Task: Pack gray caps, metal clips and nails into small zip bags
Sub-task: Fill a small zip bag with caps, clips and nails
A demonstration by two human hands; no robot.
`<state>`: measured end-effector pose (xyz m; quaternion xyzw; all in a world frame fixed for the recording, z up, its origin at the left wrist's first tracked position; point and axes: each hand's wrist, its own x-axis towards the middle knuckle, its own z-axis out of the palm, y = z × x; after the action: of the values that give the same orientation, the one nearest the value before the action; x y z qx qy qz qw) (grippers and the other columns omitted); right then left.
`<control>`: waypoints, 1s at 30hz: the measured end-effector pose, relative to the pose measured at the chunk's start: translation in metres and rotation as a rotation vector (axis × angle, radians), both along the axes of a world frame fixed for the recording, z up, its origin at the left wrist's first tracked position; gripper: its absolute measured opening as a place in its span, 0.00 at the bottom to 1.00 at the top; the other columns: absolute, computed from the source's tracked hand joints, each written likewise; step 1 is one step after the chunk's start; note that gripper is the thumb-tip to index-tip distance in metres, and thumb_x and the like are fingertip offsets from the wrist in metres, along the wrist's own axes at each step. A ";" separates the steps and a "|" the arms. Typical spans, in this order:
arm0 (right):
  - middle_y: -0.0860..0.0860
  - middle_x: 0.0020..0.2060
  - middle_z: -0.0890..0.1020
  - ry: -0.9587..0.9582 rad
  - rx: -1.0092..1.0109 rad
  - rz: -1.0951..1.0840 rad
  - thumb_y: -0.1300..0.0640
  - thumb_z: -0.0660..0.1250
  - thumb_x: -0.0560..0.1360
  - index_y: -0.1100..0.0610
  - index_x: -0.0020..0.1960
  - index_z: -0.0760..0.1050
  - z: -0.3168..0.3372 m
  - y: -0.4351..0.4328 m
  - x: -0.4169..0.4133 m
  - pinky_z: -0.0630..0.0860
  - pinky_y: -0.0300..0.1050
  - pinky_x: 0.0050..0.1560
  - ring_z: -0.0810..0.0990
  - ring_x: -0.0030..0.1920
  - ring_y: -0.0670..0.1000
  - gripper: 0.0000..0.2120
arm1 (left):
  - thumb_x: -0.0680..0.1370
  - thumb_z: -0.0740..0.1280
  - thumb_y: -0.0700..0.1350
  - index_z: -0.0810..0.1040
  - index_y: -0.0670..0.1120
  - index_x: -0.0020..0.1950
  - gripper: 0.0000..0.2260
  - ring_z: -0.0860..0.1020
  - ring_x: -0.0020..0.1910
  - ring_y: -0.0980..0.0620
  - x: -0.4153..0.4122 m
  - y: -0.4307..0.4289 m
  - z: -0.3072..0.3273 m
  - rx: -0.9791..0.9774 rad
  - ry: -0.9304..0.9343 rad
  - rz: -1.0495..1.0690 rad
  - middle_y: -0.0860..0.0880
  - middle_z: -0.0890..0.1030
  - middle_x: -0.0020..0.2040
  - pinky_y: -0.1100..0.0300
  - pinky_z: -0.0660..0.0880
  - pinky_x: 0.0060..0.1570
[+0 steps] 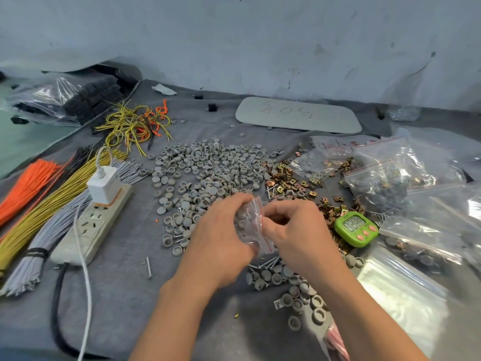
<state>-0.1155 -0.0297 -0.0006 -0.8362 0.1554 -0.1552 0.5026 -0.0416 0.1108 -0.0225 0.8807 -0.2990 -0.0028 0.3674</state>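
**Over the bench [125,282]: a two-handed grip**

I see the left hand [221,230] and right hand [294,230] both pinching one small zip bag [251,225]. Gray caps [208,168] lie heaped just behind it, metal clips [286,178] to their right, nails [269,262] under the hands.

a table [125,295] with a gray cloth over it holds lots of small things. a big heap of gray caps [208,165] lies in the middle. just right of it is a heap of metal clips [286,178]. some nails [265,263] lie near the front with more caps. on the left are long bunches of orange wires [28,183], yellow wires [59,201] and gray wires [52,230], next to a white power strip [96,222]. loose curly wires [130,123] lie farther back. a green timer [355,227] sits by the clips. full zip bags [377,178] lie on the right. a flat gray board [299,114] lies at the back.
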 end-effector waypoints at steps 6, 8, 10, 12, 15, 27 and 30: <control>0.39 0.28 0.83 0.073 -0.191 -0.249 0.53 0.75 0.75 0.45 0.39 0.86 0.007 -0.028 -0.004 0.69 0.29 0.27 0.78 0.27 0.39 0.07 | 0.66 0.81 0.52 0.74 0.62 0.51 0.20 0.79 0.41 0.62 0.003 0.004 0.004 -0.108 0.017 0.055 0.61 0.81 0.44 0.67 0.71 0.36; 0.40 0.31 0.84 0.306 -0.427 -0.196 0.53 0.73 0.74 0.44 0.40 0.86 0.004 -0.038 -0.011 0.78 0.38 0.33 0.80 0.30 0.41 0.06 | 0.67 0.81 0.53 0.74 0.63 0.52 0.20 0.78 0.42 0.61 0.005 0.008 0.004 -0.099 0.024 0.089 0.60 0.81 0.45 0.60 0.73 0.40; 0.42 0.36 0.85 0.503 -0.575 -0.127 0.51 0.73 0.73 0.44 0.42 0.85 -0.001 -0.043 -0.016 0.83 0.45 0.43 0.83 0.39 0.47 0.03 | 0.67 0.80 0.54 0.73 0.63 0.52 0.21 0.78 0.42 0.61 0.007 0.011 0.003 -0.085 0.019 0.107 0.60 0.80 0.45 0.59 0.72 0.39; 0.43 0.39 0.83 0.579 -0.559 -0.067 0.50 0.73 0.73 0.43 0.42 0.81 -0.004 -0.043 -0.019 0.83 0.47 0.44 0.82 0.42 0.48 0.03 | 0.66 0.80 0.54 0.73 0.63 0.52 0.21 0.77 0.42 0.62 0.007 0.013 0.003 -0.067 -0.006 0.119 0.61 0.80 0.44 0.61 0.71 0.39; 0.43 0.37 0.81 0.611 -0.587 -0.022 0.54 0.71 0.74 0.42 0.41 0.76 -0.005 -0.042 -0.018 0.77 0.43 0.36 0.80 0.40 0.47 0.08 | 0.66 0.80 0.55 0.73 0.63 0.52 0.21 0.77 0.43 0.61 0.007 0.014 0.002 -0.061 -0.014 0.123 0.60 0.79 0.45 0.59 0.72 0.40; 0.46 0.40 0.83 0.596 -0.674 -0.025 0.58 0.71 0.73 0.47 0.39 0.76 -0.004 -0.036 -0.025 0.73 0.42 0.36 0.82 0.42 0.52 0.08 | 0.67 0.80 0.53 0.71 0.64 0.54 0.23 0.75 0.43 0.62 0.006 0.009 -0.001 -0.006 -0.018 0.117 0.61 0.78 0.45 0.62 0.68 0.37; 0.43 0.37 0.82 0.474 -0.620 -0.058 0.56 0.73 0.75 0.47 0.38 0.78 -0.001 -0.038 -0.025 0.78 0.43 0.37 0.81 0.39 0.48 0.09 | 0.67 0.80 0.51 0.70 0.65 0.57 0.26 0.75 0.45 0.61 0.003 0.005 -0.002 0.011 -0.011 0.098 0.60 0.78 0.48 0.60 0.70 0.40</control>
<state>-0.1404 -0.0678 -0.0012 -0.9563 0.2364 -0.0116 0.1719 -0.0383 0.1162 -0.0242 0.8963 -0.2573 0.0183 0.3607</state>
